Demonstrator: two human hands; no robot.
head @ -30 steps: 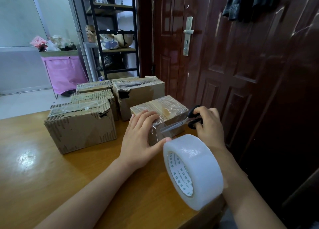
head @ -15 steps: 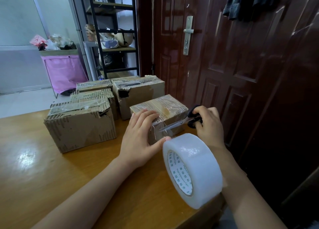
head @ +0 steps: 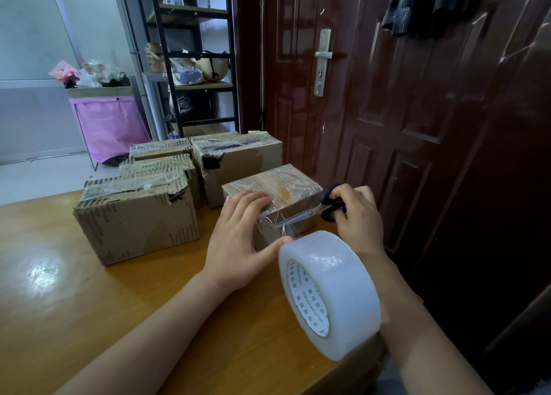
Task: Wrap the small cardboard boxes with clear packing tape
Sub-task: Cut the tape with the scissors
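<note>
A small cardboard box (head: 286, 184) wrapped in clear tape sits on the wooden table (head: 59, 290) near its right edge. My left hand (head: 238, 239) lies flat over the box's near left corner, fingers straight, thumb against the tape roll. A big roll of clear packing tape (head: 331, 293) hangs in front of the box on a stretched strip of tape. My right hand (head: 356, 215) grips black-handled scissors (head: 316, 211), whose blades meet that strip at the box's near face.
Several taped cardboard boxes (head: 137, 215) stand on the table to the left and behind. A dark red door (head: 387, 111) closes off the right side. A black shelf rack (head: 193, 60) and a pink bin (head: 110, 123) stand on the floor beyond the table.
The scissor blades have edged slightly left into the tape strip. Both hands and the roll otherwise stay in place.
</note>
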